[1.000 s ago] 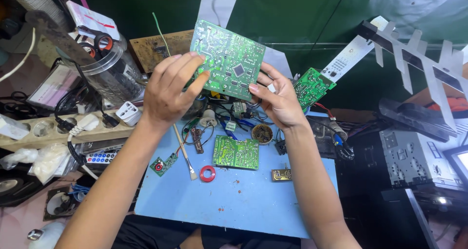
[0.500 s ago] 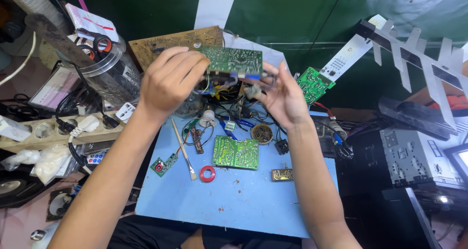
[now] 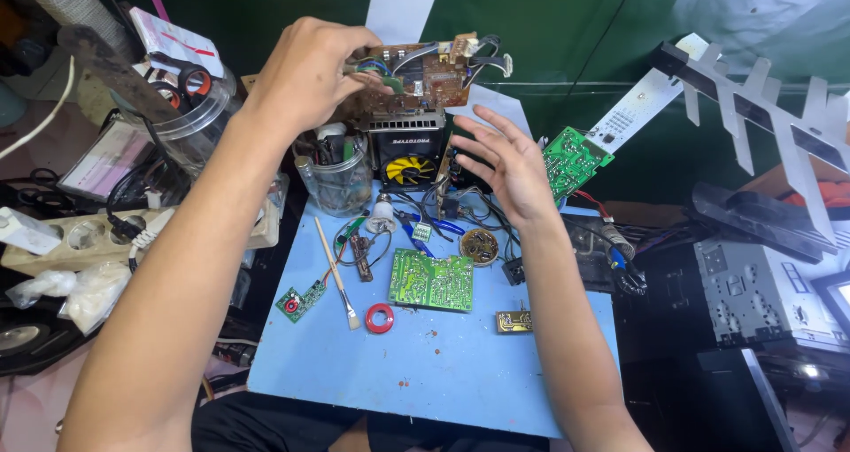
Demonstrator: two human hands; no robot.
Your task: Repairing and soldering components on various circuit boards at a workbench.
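Observation:
My left hand (image 3: 310, 76) grips a brown circuit board (image 3: 425, 76) by its left edge and holds it up above the blue work mat (image 3: 425, 372). The board's component side with wires and connectors faces me. My right hand (image 3: 505, 164) hovers open just below and right of the board, fingers spread, touching nothing. Beneath the board stands a black block with a yellow fan (image 3: 409, 155).
On the mat lie a green circuit board (image 3: 432, 280), a small green board (image 3: 301, 301), a brush (image 3: 336, 275), a red ring (image 3: 380, 318), a round tin (image 3: 479, 247) and a brass part (image 3: 513, 322). A clear jar (image 3: 341, 182) stands behind. Another green board (image 3: 574, 160) and an antenna (image 3: 753, 107) are right; a power strip (image 3: 80, 239) is left.
The large board has been flipped from its green solder side to its brown component side and raised. My right hand has let go of it and opened.

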